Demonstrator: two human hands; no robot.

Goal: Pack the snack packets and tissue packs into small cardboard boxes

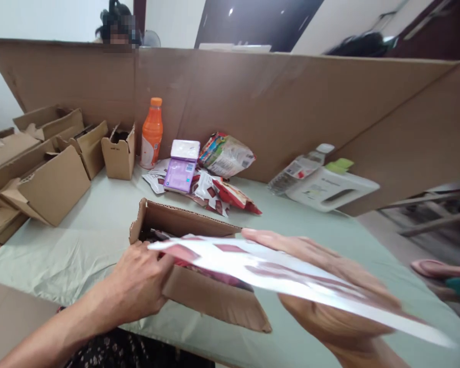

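A flat white packet with dark red diamond shapes (268, 263) slants over the open cardboard box (210, 299) in front of me. My right hand (329, 276) is closed round the packet, thumb on one side and fingers on the other. At the near left corner of the box, my left hand (141, 278) is wrapped over the cardboard edge. Its thumb lies close to the packet's tip; whether they touch I cannot tell. Inside the box, red and dark wrappers show in part beneath the packet, which hides most of them.
Behind the box lie a purple tissue pack (179, 175), a red packet (235, 195) and a colourful bag (228, 156). An orange bottle (152, 134) stands upright. A clear bottle (299, 171) and white jug (329, 186) lean right. Several cartons (53, 184) stand left. A cardboard wall (272, 102) borders the table.
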